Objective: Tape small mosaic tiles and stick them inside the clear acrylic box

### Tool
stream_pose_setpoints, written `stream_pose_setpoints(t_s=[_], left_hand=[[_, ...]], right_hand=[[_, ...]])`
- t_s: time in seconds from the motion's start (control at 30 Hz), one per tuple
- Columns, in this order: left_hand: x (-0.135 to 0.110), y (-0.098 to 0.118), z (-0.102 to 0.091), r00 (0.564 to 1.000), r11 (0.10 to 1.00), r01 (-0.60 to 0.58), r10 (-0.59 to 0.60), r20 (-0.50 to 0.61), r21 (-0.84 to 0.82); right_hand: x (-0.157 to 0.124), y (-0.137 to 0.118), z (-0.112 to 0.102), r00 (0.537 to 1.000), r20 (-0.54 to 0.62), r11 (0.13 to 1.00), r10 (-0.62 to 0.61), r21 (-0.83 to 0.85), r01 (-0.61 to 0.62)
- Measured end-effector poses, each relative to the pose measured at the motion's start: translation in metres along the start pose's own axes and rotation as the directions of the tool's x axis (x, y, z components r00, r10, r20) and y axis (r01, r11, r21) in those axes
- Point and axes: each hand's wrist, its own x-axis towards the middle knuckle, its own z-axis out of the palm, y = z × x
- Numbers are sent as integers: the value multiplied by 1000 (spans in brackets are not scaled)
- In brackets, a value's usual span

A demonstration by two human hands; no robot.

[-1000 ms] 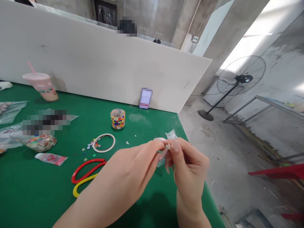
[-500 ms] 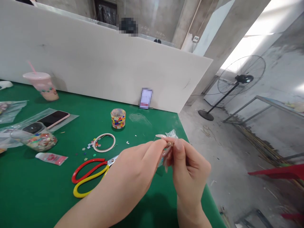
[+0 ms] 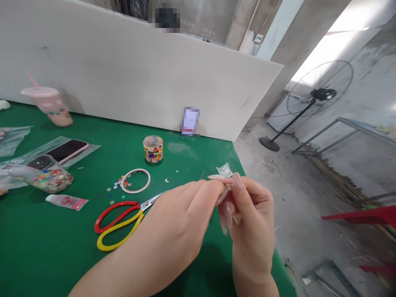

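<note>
Over the green table, my left hand (image 3: 188, 214) and my right hand (image 3: 252, 214) meet fingertip to fingertip, both closed in a pinch. Something tiny and pale golden shows between the tips, too small to name. Just behind the fingers lies a crumpled clear plastic packet (image 3: 225, 169). Scissors (image 3: 123, 225) with one red and one yellow handle rest partly beneath my left forearm. Beyond them are a white ring-shaped roll (image 3: 149, 180) and scattered little coloured pieces (image 3: 116, 183). A small clear cup (image 3: 153, 150) banded with coloured squares stands further back.
On the left are a tilted clear cup (image 3: 52, 179) of coloured pieces, a small tube (image 3: 67, 202), a phone (image 3: 69, 151) on plastic, and a pink drink cup (image 3: 51, 106). A white panel (image 3: 123, 74) borders the back. A floor fan (image 3: 321, 95) stands right.
My hands have shifted slightly right, and the right fingers have turned so more nails show. The plastic packet is less covered by my hands. The whole view has tilted a little downward.
</note>
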Motion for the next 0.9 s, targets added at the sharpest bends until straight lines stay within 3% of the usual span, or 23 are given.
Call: stream_pose_setpoints(t_s=[0.27, 0.67, 0.77, 0.9], left_hand=[[4, 0, -2, 994, 996, 80, -77, 83, -28], [7, -3, -6, 994, 999, -35, 38, 104, -22], [10, -2, -10, 988, 990, -15, 36, 148, -142], [16, -3, -14, 963, 900, 124, -8, 270, -417]], right_hand=[[1, 1, 3, 996, -52, 998, -68, -22, 67], [-3, -4, 4, 998, 23, 998, -58, 25, 58], [-7, -5, 7, 999, 34, 996, -31, 80, 28], [-11, -8, 10, 995, 84, 997, -58, 58, 53]])
